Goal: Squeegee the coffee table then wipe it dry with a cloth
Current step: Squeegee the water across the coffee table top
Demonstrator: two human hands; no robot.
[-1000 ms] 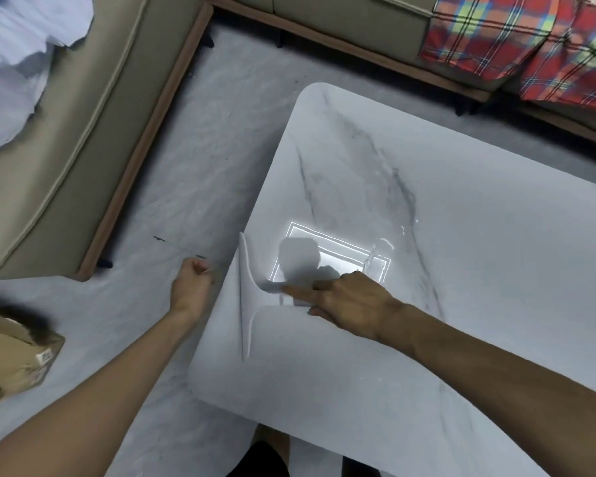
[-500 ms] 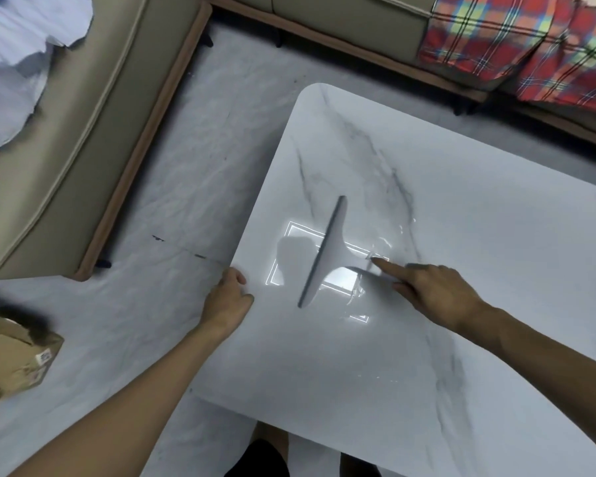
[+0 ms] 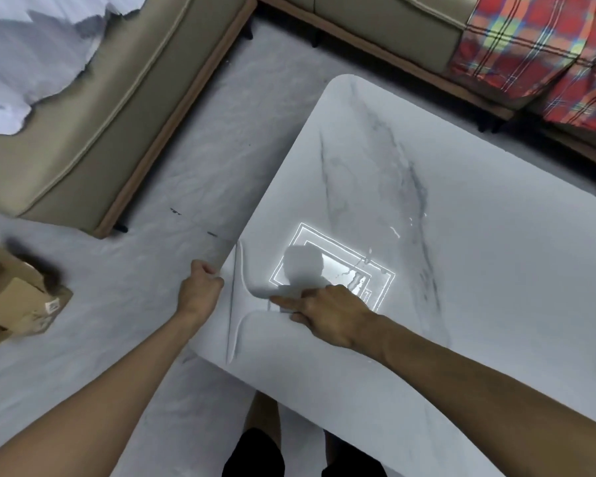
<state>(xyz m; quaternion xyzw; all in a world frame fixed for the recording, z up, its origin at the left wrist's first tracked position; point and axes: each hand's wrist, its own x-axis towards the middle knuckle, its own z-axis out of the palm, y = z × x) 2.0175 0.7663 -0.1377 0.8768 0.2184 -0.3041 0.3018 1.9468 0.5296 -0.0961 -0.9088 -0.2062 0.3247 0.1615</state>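
Our squeegee (image 3: 245, 301) lies flat at the tabletop's (image 3: 479, 256) left edge. Its blade's long axis runs parallel to that edge, and the handle points right, toward the middle. Our right hand (image 3: 331, 313) holds the handle, fingers curled round it and the index stretched along it. Our left hand (image 3: 200, 290) grips the left edge, fingers curled over it. A cardboard box (image 3: 14, 304) sits on the floor beyond; we cannot tell its contents.

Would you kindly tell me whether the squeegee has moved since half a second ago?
Yes. The squeegee has slid left across the coffee table, from its middle to its left edge.
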